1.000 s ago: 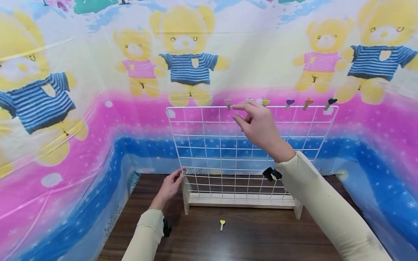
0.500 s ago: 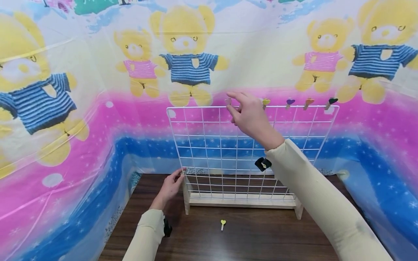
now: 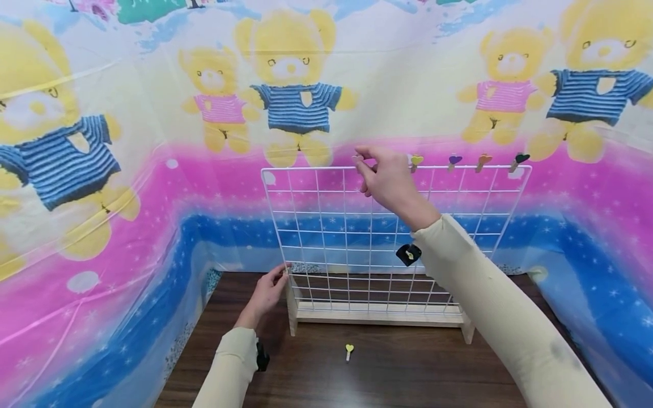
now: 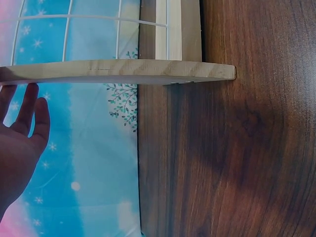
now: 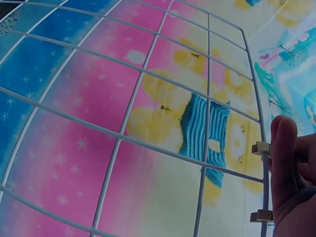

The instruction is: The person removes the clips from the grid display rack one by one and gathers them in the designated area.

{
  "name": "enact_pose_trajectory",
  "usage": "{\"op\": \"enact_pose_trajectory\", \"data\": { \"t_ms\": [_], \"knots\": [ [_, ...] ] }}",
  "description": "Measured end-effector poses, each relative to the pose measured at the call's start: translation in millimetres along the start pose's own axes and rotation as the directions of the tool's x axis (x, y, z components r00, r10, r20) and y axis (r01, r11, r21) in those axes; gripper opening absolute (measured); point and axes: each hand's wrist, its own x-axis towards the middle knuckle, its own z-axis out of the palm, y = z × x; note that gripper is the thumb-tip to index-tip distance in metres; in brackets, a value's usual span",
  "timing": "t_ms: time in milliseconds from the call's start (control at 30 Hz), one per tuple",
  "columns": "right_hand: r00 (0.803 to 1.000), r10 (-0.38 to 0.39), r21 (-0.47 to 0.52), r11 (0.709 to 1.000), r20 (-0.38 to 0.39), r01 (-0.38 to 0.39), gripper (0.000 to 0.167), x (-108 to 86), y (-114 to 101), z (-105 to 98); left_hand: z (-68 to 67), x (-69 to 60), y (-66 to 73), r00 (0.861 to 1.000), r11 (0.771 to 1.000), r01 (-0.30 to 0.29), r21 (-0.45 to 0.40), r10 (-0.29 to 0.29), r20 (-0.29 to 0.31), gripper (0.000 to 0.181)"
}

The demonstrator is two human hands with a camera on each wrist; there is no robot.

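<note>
1. Along the top wire (image 3: 311,168) of a white wire grid (image 3: 321,231), a pale heart clip (image 3: 358,159) is pinched between the thumb and forefinger of the right hand (image 3: 390,178).
2. Farther right on that wire, a yellow heart clip (image 3: 416,161), a purple heart clip (image 3: 454,160), an orange heart clip (image 3: 484,160) and a dark heart clip (image 3: 521,159) are fastened; from the right wrist, a second clip (image 5: 261,216) is shown just beside the hand.
3. Most of the row is judged done; a loose yellow clip (image 3: 349,348) is left lying unclipped on the dark wooden table (image 3: 418,368), before the stand (image 3: 377,315).
4. At the stand's left upright (image 4: 148,69), the outer side is touched by the left hand (image 3: 266,292), its fingers apart and nothing gripped.
5. Part of the wire is screened by the right hand, and the grid's right side is crossed by a cream sleeve (image 3: 490,289); the scene is backed by a bear-print cloth (image 3: 408,73).
</note>
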Motion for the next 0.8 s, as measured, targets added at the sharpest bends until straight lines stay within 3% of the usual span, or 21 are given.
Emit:
{"op": "enact_pose_trajectory", "data": {
  "t_ms": [233, 500, 667, 800],
  "knots": [
    [0.999, 0.015, 0.042, 0.999, -0.03, -0.014, 0.023, -0.7, 1.8, -1.7, 0.7, -0.4, 1.2, 1.0, 1.0, 0.007, -0.001, -0.007, -0.006, 0.038],
    [0.998, 0.007, 0.095, 0.995, -0.059, -0.001, 0.019, -1.6, 4.3, -2.3, 0.6, -0.5, 1.7, 1.0, 1.0, 0.012, -0.013, -0.012, -0.005, 0.038],
    [0.997, 0.013, 0.183, 0.983, -0.08, 0.002, 0.019, -1.9, 1.4, -4.0, 1.2, -0.2, 1.0, 1.0, 1.0, 0.005, -0.016, -0.005, -0.004, 0.038],
    [0.998, 0.04, 0.253, 0.967, -0.052, -0.026, 0.02, -6.0, -0.7, -6.9, 1.1, -0.1, 0.4, 1.0, 1.0, 0.007, -0.012, -0.008, -0.005, 0.038]
  ]
}}
